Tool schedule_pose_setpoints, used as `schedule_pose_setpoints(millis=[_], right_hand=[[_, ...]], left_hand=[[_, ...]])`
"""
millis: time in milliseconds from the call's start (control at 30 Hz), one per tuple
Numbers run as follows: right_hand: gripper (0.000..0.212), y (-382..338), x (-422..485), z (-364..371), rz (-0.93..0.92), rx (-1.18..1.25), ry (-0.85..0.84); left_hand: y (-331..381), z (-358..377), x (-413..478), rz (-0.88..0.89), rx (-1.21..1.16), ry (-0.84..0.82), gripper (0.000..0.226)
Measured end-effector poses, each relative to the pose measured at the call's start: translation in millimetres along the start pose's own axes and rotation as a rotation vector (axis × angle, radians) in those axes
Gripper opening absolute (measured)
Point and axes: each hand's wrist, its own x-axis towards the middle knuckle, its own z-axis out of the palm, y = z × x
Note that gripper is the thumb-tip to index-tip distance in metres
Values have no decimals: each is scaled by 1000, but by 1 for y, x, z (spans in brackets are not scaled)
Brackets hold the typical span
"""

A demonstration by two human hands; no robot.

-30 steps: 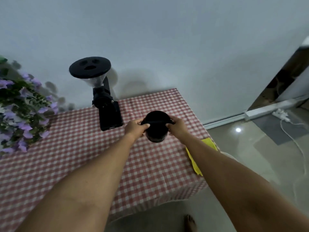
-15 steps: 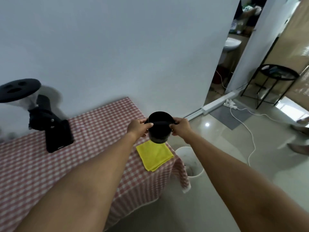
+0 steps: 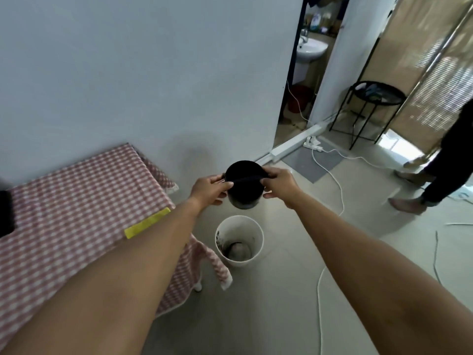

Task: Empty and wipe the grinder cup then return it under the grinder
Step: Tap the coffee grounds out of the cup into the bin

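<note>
I hold the black grinder cup upright in the air with both hands, past the table's right end and above a white bin on the floor. My left hand grips the cup's left side and my right hand its right side near the rim. A folded yellow cloth lies on the checked table, partly hidden by my left forearm. Only a black sliver of the grinder shows at the left edge.
The red-checked table stands against the wall on the left. White cables run across the floor. Another person's legs stand at the right, and a black round side table is behind, near a doorway.
My view and both hands have swung right with the cup, from over the table to above the white bin. The grinder has slid almost out of view on the left.
</note>
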Motion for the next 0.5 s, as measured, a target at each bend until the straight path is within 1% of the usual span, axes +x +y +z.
schedule_pose_setpoints(millis=[167, 267, 433, 500], right_hand=[[47, 11, 21, -23, 30, 45, -30], [47, 17, 36, -28, 39, 49, -56], [46, 10, 65, -31, 24, -17, -128], [44, 6, 80, -29, 26, -34, -159]], left_hand=[[3, 15, 28, -81, -85, -137, 54], [8, 18, 45, -132, -93, -223, 51], [19, 14, 76, -196, -30, -393, 58], [20, 10, 91, -206, -29, -441, 68]])
